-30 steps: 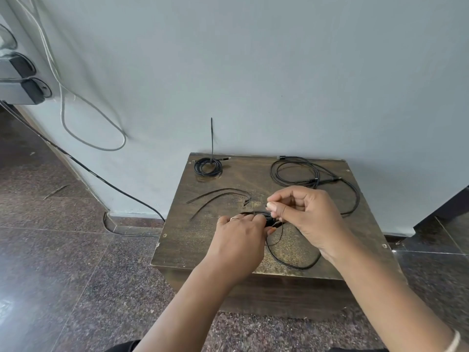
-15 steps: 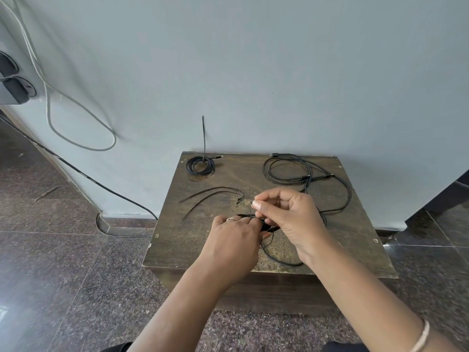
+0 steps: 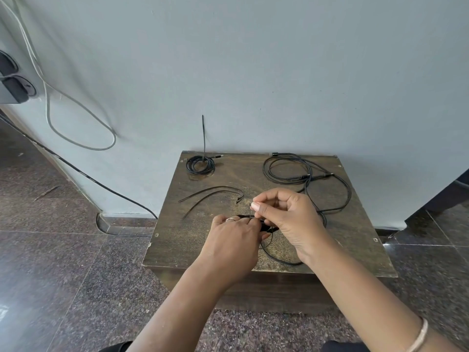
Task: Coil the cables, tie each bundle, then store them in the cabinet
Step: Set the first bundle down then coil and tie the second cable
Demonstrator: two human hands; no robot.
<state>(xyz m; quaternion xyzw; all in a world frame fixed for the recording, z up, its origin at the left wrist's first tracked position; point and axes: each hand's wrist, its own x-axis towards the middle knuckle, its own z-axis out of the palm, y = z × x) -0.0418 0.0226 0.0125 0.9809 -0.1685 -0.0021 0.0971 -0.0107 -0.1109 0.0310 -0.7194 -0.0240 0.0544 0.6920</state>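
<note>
My left hand (image 3: 232, 243) grips a coiled black cable (image 3: 276, 259) low over the front of a small wooden cabinet top (image 3: 177, 240). My right hand (image 3: 286, 217) pinches the thin end of a black tie that stands up from the bundle. Part of the coil hangs out below both hands. A tied small black cable coil (image 3: 200, 164) lies at the back left, its tie tail sticking straight up. A loose black cable (image 3: 307, 179) sprawls in loops across the back right. Two spare black ties (image 3: 210, 194) lie left of centre.
The cabinet stands against a pale wall (image 3: 253, 72). A grey cable loop (image 3: 76, 123) hangs on the wall at the left near sockets (image 3: 15, 87). A black cable (image 3: 88, 176) runs down along the skirting to the granite floor (image 3: 63, 275).
My right hand has pulled the tie end slightly up and left over the bundle. My left hand keeps its grip. My head has shifted, so the scene slid slightly in view.
</note>
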